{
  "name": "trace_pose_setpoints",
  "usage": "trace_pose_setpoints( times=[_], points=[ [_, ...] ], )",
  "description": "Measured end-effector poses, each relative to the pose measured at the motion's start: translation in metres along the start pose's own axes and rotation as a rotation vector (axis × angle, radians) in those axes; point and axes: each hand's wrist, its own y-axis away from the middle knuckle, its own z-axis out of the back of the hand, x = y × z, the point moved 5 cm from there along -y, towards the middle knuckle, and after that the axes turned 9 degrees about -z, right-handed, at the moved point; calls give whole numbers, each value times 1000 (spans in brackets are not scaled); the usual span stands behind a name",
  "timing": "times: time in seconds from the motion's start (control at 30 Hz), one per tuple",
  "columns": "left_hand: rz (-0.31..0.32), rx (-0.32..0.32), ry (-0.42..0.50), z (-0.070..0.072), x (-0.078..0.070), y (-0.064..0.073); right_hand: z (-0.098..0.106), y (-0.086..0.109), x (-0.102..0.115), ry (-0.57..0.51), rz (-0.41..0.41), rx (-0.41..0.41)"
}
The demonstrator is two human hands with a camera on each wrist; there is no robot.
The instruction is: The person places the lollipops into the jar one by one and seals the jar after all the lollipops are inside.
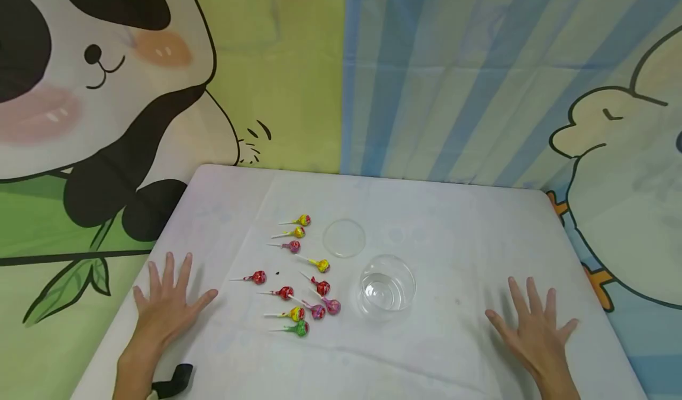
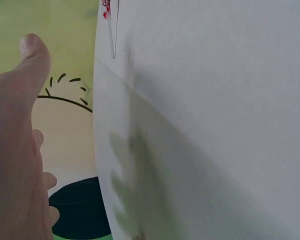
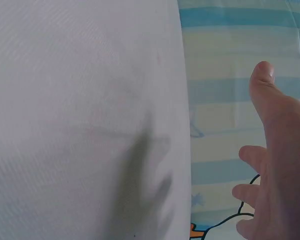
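My left hand (image 1: 166,308) hovers over the left side of the table with its fingers spread, holding nothing. Fingers likewise spread, my right hand (image 1: 538,329) is above the right side and holds nothing. Between them, nearer the left hand, lie several wrapped lollipops: a red lollipop (image 1: 259,277) closest to that hand, a green lollipop (image 1: 301,328) at the front, a yellow lollipop (image 1: 304,220) at the back, and purple and pink ones among them. A clear round container (image 1: 387,287) stands right of the lollipops. Behind it a clear round lid (image 1: 344,238) lies flat.
A white cloth covers the table (image 1: 453,228). Behind it hangs a printed backdrop (image 1: 298,92) with a panda at left and a pale cartoon animal at right. A black strap piece (image 1: 181,377) shows at my left wrist. One dark speck lies among the lollipops.
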Motion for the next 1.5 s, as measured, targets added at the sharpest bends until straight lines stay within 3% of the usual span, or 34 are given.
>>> trace_pose_setpoints(
  times=[0.1,0.27,0.4,0.5,0.7,0.83,1.13,1.5],
  points=[
    [-34,12,10,-3,-4,0,-1,5,13,-153,72,-11],
    [-73,44,58,-10,-12,-3,-11,21,58,-502,227,-5],
    [-85,51,87,-14,-19,-8,-25,36,97,-714,332,52],
    [-100,42,96,-16,-26,-12,-32,41,117,-811,371,121],
    [-154,10,73,-15,-38,-18,-43,42,142,-877,427,240],
    [-183,-3,91,-15,-43,-23,-51,41,152,-862,422,231],
    [-214,31,100,-18,-54,-34,-63,35,168,-886,351,254],
    [-214,18,85,-24,-55,-39,-66,30,181,-873,349,217]
  ],
)
